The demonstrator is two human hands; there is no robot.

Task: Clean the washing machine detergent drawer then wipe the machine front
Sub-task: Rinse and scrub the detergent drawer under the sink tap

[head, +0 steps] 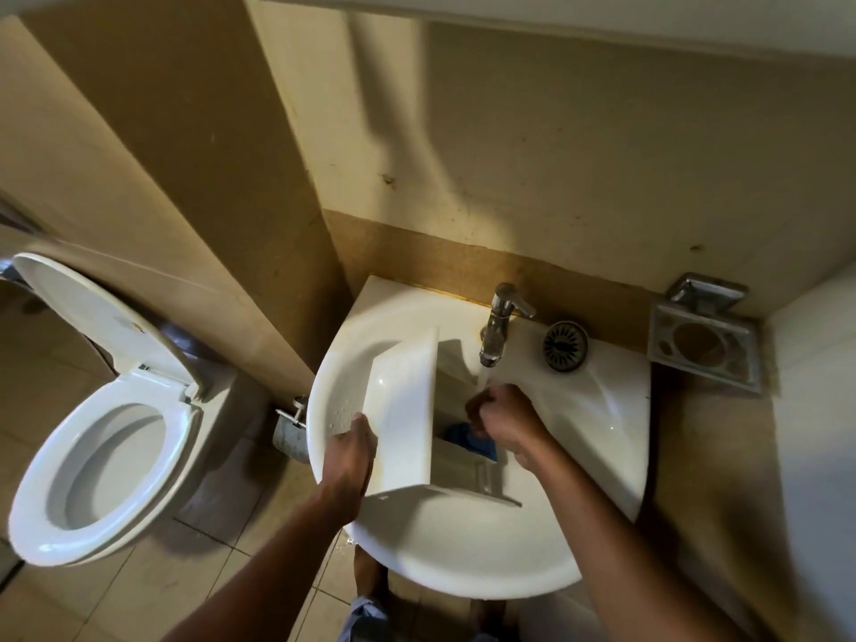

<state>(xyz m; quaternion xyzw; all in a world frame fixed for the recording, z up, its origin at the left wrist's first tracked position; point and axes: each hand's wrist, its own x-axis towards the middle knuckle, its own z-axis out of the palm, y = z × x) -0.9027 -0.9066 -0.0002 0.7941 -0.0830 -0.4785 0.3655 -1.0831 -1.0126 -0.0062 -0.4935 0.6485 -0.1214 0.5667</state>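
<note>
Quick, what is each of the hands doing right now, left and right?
Left hand: grips the front panel of the detergent drawer.
Right hand: fingers curled inside the drawer; whether they hold anything cannot be told.

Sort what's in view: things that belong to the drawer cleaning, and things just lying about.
In use: detergent drawer, left hand gripping it, right hand inside it, running tap, washbasin.
Lying about: toilet, drain strainer, metal tumbler holder.

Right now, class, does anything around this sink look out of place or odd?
Yes. A drain strainer lies on the sink's back ledge beside the running tap, rather than down in the basin. The left hand gripping the detergent drawer there simply fits the task.
</note>
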